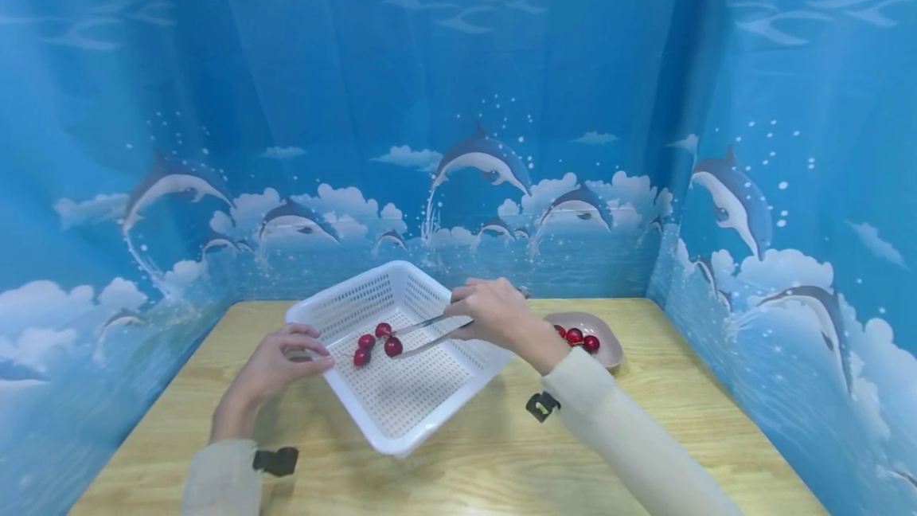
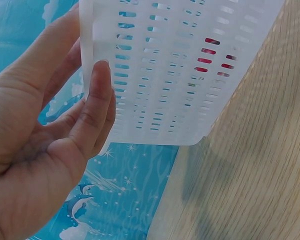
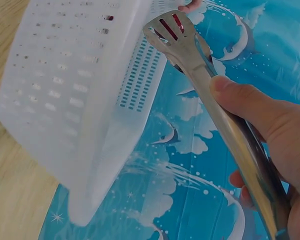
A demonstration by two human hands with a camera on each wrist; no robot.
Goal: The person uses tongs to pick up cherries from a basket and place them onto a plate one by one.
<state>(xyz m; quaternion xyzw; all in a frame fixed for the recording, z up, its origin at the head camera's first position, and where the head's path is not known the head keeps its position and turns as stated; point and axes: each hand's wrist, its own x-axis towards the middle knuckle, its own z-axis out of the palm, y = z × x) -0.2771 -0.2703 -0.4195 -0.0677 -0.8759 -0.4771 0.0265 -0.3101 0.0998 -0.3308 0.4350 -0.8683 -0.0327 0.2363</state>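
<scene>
Four red cherries (image 1: 362,357) lie in the white slotted basket (image 1: 397,446), at the lower middle of the frame; the left hand (image 1: 282,358), at lower left, pinches the basket's rim between thumb and fingers; the right hand (image 1: 493,313), over the basket's right side, has its fingers curled round metal tongs (image 3: 232,132), whose tips flank one of those cherries (whether they squeeze it, one cannot tell); lower right of centre, a pale shallow dish (image 1: 614,353) holds three visible fruits (image 1: 575,336); a wood-grained table (image 1: 430,492) spreads below, before a blue dolphin-printed sheet (image 1: 344,102).
</scene>
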